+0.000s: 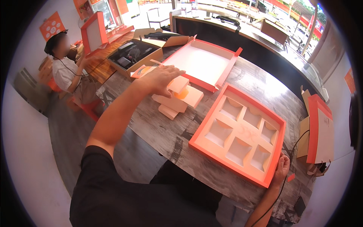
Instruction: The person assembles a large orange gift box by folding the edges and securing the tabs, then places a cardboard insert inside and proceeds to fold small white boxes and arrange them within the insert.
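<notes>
My left hand (163,78) reaches out over a loose pile of small cardboard boxes, its fingers stretched and the thumb apart from them. Right by its thumb sits a small white box (180,84) with orange on it, on top of other pale boxes (172,103). To the right lies a red-rimmed gift box tray (245,135) with a pale insert holding several square compartments. Against the tray's right rim rests my right hand (281,166), fingers curled; whether something is between them is hidden. A small red tag (291,177) is beside it.
Behind the boxes lies a shallow red box (202,60) with a white inside. Farther left stands a brown carton (134,56) with black contents. Another red box (319,128) stands at the right edge, near a cable. A seated person (68,64) handles a red box (93,34).
</notes>
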`<act>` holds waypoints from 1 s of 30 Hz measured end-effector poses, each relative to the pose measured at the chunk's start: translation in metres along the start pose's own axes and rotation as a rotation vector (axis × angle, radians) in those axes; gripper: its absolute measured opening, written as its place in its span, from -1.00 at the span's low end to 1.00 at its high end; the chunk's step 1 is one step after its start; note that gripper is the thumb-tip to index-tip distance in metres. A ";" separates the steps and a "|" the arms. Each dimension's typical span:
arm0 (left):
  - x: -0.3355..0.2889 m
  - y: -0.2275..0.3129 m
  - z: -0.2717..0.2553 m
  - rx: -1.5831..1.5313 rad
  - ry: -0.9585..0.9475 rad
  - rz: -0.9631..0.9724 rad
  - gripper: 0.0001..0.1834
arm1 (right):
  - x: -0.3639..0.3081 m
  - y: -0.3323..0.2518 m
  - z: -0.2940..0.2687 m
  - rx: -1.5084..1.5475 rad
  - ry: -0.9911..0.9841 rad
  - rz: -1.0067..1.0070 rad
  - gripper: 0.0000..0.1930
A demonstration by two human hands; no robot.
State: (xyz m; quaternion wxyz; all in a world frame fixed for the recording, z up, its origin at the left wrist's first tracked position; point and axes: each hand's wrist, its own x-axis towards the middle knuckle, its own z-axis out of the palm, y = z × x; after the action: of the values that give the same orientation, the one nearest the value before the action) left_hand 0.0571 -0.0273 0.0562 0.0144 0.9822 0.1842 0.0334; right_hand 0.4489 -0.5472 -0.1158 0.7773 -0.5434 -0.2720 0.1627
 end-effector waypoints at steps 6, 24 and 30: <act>0.043 -0.021 -0.012 0.203 -0.448 -0.089 0.23 | 0.001 0.006 -0.004 0.009 -0.026 -0.010 -0.84; 0.047 0.076 -0.043 -0.711 0.390 0.258 0.41 | 0.000 -0.023 -0.001 -0.114 0.211 -0.028 -0.82; 0.064 0.169 0.076 -1.932 0.236 0.413 0.18 | -0.008 -0.087 0.097 -0.344 0.015 -0.348 -0.59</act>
State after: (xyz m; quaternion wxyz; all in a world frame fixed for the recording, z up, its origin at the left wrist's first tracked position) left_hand 0.1827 -0.1626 -0.0088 0.7837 0.5518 -0.0964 0.2684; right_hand 0.3804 -0.5095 -0.0111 0.6917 -0.6138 -0.3797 -0.0264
